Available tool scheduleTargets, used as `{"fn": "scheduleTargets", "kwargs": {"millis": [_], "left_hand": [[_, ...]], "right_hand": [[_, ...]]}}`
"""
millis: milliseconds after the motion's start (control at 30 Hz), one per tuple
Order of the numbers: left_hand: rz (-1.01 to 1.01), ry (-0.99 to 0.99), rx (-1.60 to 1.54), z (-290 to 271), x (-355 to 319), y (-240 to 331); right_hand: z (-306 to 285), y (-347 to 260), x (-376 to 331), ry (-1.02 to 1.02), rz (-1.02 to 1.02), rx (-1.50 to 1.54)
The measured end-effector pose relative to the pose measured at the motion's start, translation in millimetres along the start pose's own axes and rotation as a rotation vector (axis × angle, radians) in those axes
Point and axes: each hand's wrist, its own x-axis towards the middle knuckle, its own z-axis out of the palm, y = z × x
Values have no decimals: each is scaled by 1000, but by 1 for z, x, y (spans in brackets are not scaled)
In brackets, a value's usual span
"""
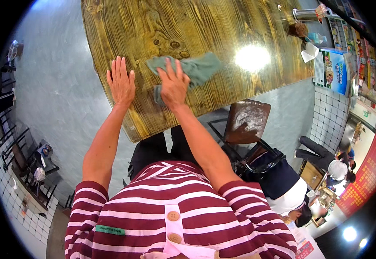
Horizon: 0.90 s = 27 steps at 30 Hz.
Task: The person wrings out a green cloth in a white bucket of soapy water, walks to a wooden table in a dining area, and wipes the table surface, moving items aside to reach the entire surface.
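Note:
A grey-green cloth (203, 71) lies bunched on the wooden table (127, 26), whose top shows dark grain and knots. My right hand (174, 86) presses down on the cloth's left part and holds it against the wood, its fingers slightly blurred. Flat on the table near its left edge rests my left hand (121, 84), fingers stretched out and nothing under it that I can see. Both forearms reach up from striped maroon-and-white sleeves.
At the table's far right stand a metal cylinder (305, 15), a brown container (298, 30) and a white paper (310, 52). A brown-seated chair (247, 121) is close to the table's near edge. Other people (283, 190) are at the lower right. Dark furniture (23, 159) lines the left.

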Motion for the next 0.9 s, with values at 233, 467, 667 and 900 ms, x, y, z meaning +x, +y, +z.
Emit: {"fn": "scheduleTargets", "kwargs": {"millis": [233,467,667,900], "left_hand": [[30,-13,106,3,1,-4],[-26,-43,94,-3,0,1],[-41,-47,0,-11,0,5],[-44,-37,-60,-16,4,1]], "right_hand": [[-20,107,92,-82,-231,-187],[-56,197,16,89,217,-374],[-25,35,-63,-67,221,-290],[32,-48,41,80,-9,-142]]}}
